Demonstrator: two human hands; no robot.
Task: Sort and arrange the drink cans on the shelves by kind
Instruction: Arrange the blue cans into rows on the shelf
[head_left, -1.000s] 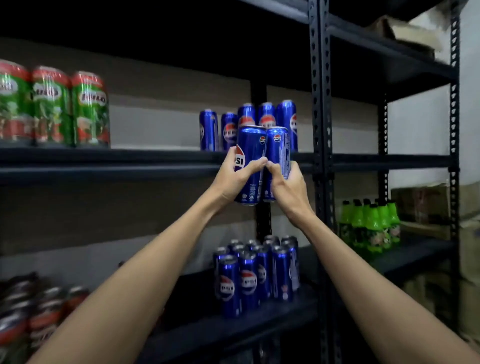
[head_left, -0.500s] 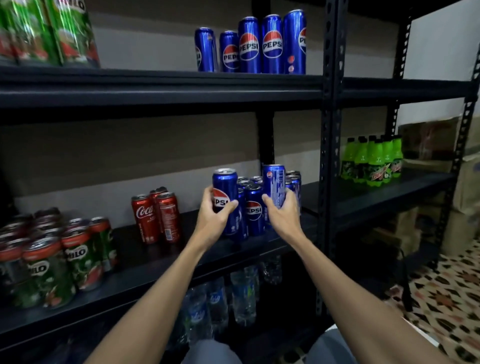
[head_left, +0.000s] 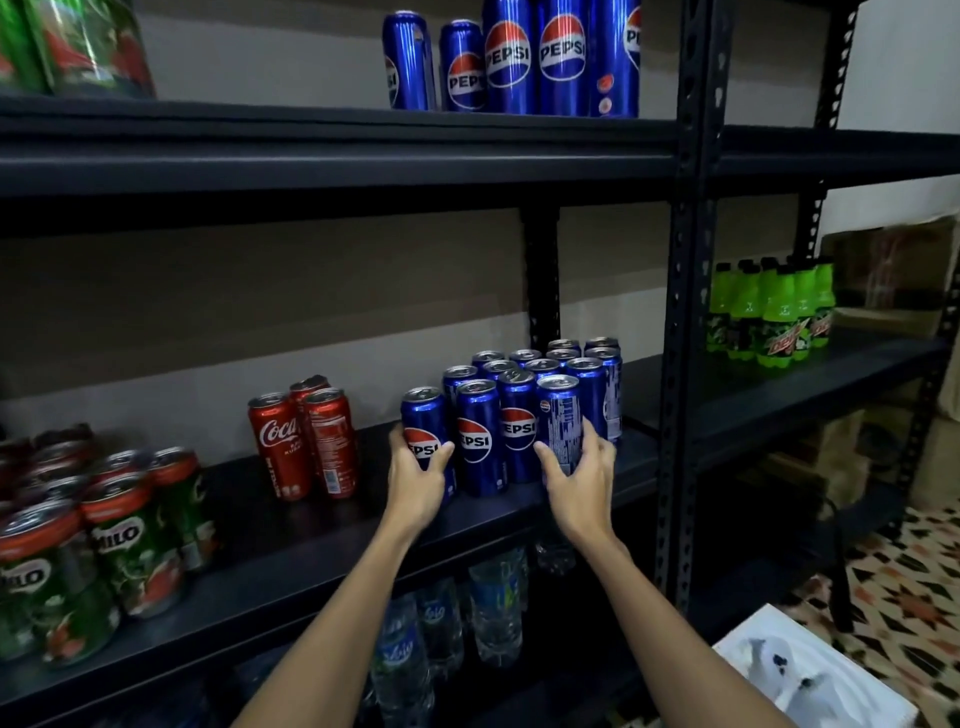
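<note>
We see both hands at the front of the middle shelf (head_left: 311, 551) of a black metal rack, each wrapped round a blue Pepsi can. The left hand (head_left: 415, 480) grips the leftmost Pepsi can (head_left: 423, 418), fingers behind it and thumb across its logo; the can stands upright at the left end of the front row. The right hand (head_left: 579, 480) grips another Pepsi can (head_left: 561, 415) at the right end of that row, its printed back panel turned toward us, thumb on the near side and fingers curled round the right. Whether either can's base rests on the shelf we cannot tell, since the hands hide it. Between the two held cans stand two more Pepsi cans (head_left: 480, 441), logos facing us, touching their neighbours. Behind them a cluster of Pepsi cans (head_left: 545, 364) fills the shelf back toward the wall.

Left of this group, apart from it, stand three red Coca-Cola cans (head_left: 306, 441). Further left, near the shelf's front edge, sits a bunch of green Milo cans (head_left: 124, 535). On the upper shelf (head_left: 337, 156) five tall Pepsi cans (head_left: 511, 57) stand in a row, with more Milo cans (head_left: 72, 47) at far left. To the right, in the next bay, green Mountain Dew bottles (head_left: 774, 312) stand together. Below the middle shelf we make out clear water bottles (head_left: 488, 603).
</note>
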